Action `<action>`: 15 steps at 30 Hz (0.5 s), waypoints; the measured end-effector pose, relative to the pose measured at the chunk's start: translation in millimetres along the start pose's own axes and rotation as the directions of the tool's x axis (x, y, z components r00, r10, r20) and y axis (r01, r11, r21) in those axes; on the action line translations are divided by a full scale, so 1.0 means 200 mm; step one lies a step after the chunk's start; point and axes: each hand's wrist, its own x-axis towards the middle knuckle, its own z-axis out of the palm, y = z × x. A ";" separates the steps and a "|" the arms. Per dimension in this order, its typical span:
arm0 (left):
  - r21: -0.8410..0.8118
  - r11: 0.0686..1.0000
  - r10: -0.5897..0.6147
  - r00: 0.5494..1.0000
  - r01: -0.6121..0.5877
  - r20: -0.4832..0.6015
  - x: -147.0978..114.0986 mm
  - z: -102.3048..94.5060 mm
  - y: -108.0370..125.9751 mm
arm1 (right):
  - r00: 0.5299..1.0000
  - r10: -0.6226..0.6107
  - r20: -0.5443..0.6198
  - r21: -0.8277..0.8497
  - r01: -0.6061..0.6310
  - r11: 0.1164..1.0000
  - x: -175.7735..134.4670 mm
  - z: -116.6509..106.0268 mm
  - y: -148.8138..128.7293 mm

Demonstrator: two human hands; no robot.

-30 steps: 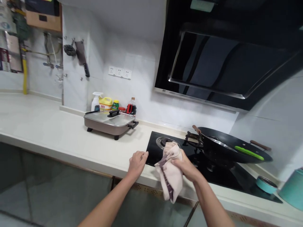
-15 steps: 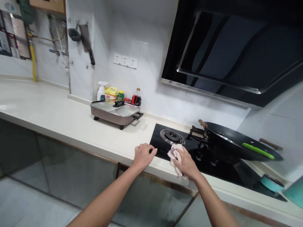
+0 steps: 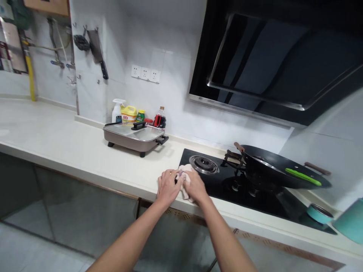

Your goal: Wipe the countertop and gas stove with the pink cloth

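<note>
My right hand [image 3: 195, 186] is closed on a crumpled pale cloth [image 3: 185, 193] at the front left corner of the black glass cooktop [image 3: 221, 185]. Part of the cloth hangs down toward the counter's front edge. Right beside it, my left hand [image 3: 168, 185] rests on the white countertop [image 3: 133, 170], fingers bent but apart, its thumb side touching or nearly touching the cloth. The hands hide the cooktop's corner. Just behind them is the left burner [image 3: 204, 164], with no pan on it.
A large wok [image 3: 272, 170] with a green-handled utensil [image 3: 303, 176] sits over the right burner. A lidded electric pan [image 3: 133, 139] stands to the left, before several bottles. A small turquoise pot [image 3: 320, 214] is at far right. The range hood [image 3: 255, 68] overhangs the cooktop.
My right hand has moved left with the cloth, from in front of the left burner to beside my left hand. The left hand has stayed nearly in place. The view has shifted slightly.
</note>
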 end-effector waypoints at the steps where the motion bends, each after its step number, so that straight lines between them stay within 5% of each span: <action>1: -0.011 1.000 -0.009 1.000 0.009 -0.010 0.00 0.00 -0.01 | 0.998 -0.059 0.028 0.018 0.058 0.998 0.01 0.04 -0.07; 6: -0.075 0.996 -0.058 0.996 0.053 -0.061 0.01 0.00 -0.05 | 0.981 -0.193 0.023 0.240 0.182 0.954 -0.04 0.10 -0.22; 11: -0.099 0.994 -0.062 0.993 0.052 -0.105 0.00 0.01 -0.05 | 0.993 -0.101 0.066 0.426 0.064 0.902 -0.13 -0.02 -0.10; 15: -0.114 0.989 -0.107 0.986 0.092 -0.125 -0.01 0.02 -0.04 | 0.990 0.120 0.070 0.565 -0.138 0.813 -0.15 -0.14 0.03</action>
